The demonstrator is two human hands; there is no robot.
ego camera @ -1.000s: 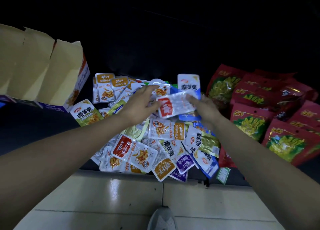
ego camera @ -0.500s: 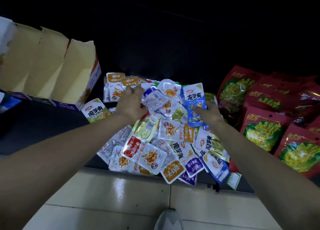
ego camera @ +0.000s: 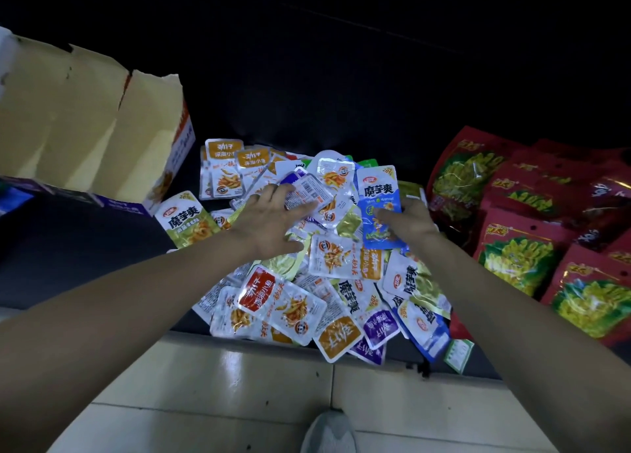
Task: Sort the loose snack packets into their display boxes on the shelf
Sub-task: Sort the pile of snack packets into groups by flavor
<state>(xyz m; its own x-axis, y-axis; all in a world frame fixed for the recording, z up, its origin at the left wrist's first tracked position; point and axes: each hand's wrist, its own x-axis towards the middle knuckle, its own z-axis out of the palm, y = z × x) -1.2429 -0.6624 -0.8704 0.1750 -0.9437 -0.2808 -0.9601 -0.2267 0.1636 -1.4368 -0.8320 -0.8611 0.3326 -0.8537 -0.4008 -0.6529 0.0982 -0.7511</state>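
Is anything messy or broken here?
Yes. The snack packets lie in one jumbled heap, kinds mixed, some upside down, a few hanging over the shelf edge. The right hand pinches a blue packet from it. The cardboard display box on the left has a torn, split top edge.

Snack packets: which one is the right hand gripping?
The blue packet with the white top, held upright at the back right of the heap; the right hand pinches it, thumb across its printed face, unlike the rest.
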